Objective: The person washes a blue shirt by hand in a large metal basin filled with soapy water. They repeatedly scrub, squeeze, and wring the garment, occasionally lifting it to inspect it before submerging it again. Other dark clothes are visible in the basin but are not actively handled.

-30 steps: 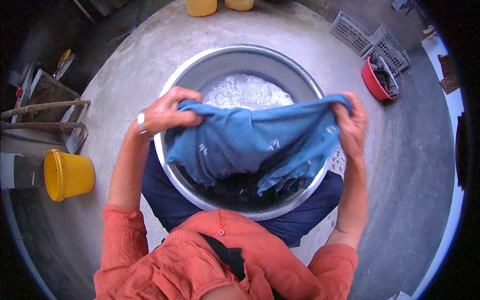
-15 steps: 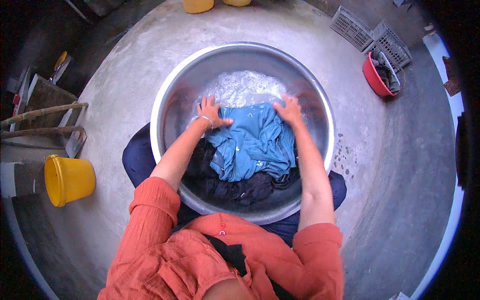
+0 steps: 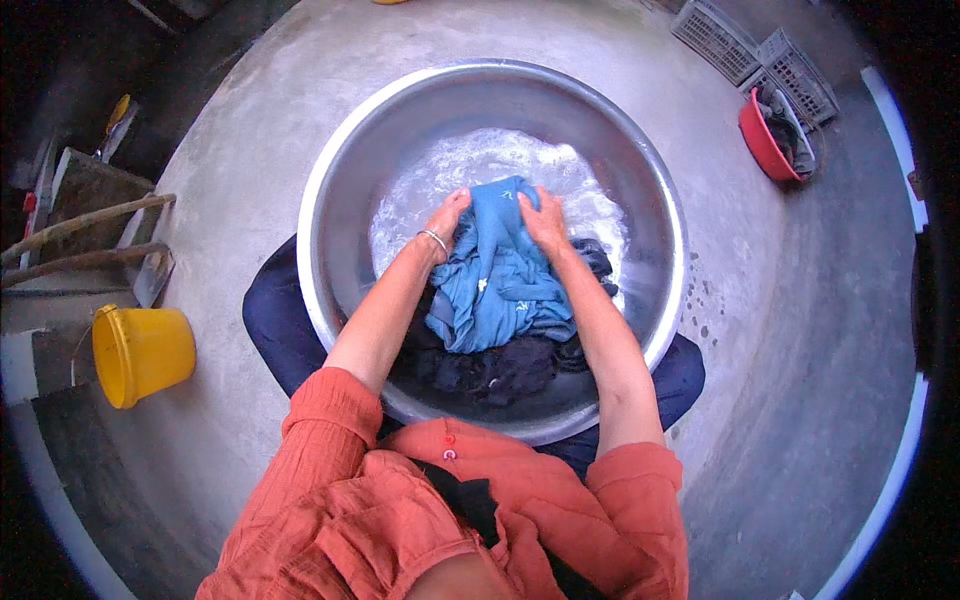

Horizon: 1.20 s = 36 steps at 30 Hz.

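A wide metal basin (image 3: 345, 190) stands between my legs, with sudsy water (image 3: 420, 180) in its far half. Bunched up in its middle is a wet blue garment (image 3: 495, 270); its exact kind I cannot tell. My left hand (image 3: 449, 222), with a bracelet at the wrist, grips the garment's left edge. On the opposite edge my right hand (image 3: 545, 222) is closed round the cloth, and a fold of it rises between both hands. Dark wet clothes (image 3: 480, 372) lie under the garment and toward me.
To the left a yellow bucket (image 3: 150, 355) stands on the concrete floor (image 3: 230, 210), near wooden poles (image 3: 90, 225). At the far right are a red tub (image 3: 765, 140) holding dark cloth and grey plastic crates (image 3: 720, 40). A wall curves along the right.
My hands, spread at the garment's sides before, have come closer together and closed on it. The far part of the cloth is gathered narrower and lifted. My view has shifted slightly.
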Each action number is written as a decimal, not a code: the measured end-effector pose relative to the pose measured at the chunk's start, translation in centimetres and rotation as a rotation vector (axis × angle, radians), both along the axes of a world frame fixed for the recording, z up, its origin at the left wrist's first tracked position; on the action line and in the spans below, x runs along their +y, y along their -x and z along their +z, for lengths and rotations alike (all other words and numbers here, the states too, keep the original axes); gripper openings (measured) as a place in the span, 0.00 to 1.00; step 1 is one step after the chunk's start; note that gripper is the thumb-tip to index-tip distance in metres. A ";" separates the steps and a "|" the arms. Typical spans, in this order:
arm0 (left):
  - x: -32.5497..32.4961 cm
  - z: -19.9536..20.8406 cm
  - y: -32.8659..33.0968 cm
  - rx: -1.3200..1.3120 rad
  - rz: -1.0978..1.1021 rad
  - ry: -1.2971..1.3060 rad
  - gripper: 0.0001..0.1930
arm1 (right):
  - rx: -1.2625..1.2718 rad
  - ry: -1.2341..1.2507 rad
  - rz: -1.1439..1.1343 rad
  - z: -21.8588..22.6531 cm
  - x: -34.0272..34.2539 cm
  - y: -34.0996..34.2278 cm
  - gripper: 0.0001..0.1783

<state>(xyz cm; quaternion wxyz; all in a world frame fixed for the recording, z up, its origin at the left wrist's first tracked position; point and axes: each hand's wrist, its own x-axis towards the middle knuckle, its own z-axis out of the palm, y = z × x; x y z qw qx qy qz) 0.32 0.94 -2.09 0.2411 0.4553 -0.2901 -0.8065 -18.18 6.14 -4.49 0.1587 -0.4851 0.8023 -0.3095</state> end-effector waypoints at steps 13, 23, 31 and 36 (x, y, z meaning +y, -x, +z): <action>3.3 4.9 1.7 0.050 -0.015 -0.080 0.21 | 0.140 0.218 0.209 7.6 -0.6 -5.5 0.11; 1.0 2.6 -0.1 0.171 0.008 0.071 0.33 | 0.247 -0.189 0.029 -0.6 -1.3 1.9 0.30; 1.2 1.6 -1.8 0.114 -0.041 -0.029 0.26 | 0.091 0.302 0.554 10.4 4.4 -13.7 0.08; 1.9 2.4 -0.1 0.243 -0.072 -0.218 0.21 | 0.063 0.209 0.222 6.8 -1.5 -7.2 0.15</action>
